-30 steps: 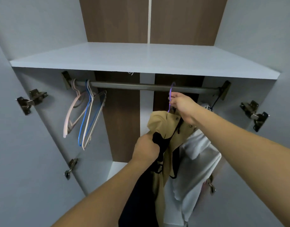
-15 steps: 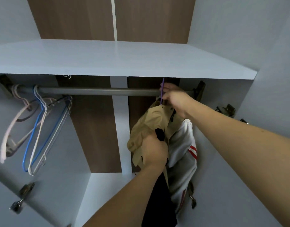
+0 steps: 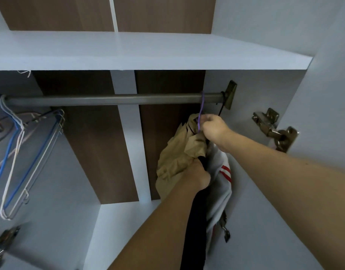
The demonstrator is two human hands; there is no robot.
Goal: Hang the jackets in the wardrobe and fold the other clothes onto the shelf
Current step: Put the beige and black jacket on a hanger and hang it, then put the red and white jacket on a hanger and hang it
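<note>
Already hooked over the rail point(image 3: 113, 99): purple hanger point(image 3: 201, 112), far right end, just beside the rail bracket point(image 3: 231, 94), in the upper right of the frame. Hanging from it, a tan jacket point(image 3: 177, 152), bunched and crumpled rather than draped straight. Right hand point(image 3: 214, 128) curled round the hanger neck just below the rail, a closed grip, probably to steady the hook and keep the load from swinging while the cloth is sorted. Left hand point(image 3: 199, 176) lower, at centre right, fingers clenched on a bundle of tan cloth together with a dark garment point(image 3: 197, 221) that trails down along the forearm toward the bottom edge; likely bearing the weight from below so the shoulders can be settled, though whether the dark piece belongs on this hanger cannot be told. Pressed against the right wall behind both hands, a white garment with red stripes point(image 3: 221, 182), on a dark hook of its own by the look of it. Spare hangers point(image 3: 21, 162), blue and pale wire, crowded at the far left end of the rail, well apart from the work. Above, the white shelf point(image 3: 148, 53), with no folded clothes in view. Next, by judgement: smooth the jacket, release, then deal with the dark piece.
</note>
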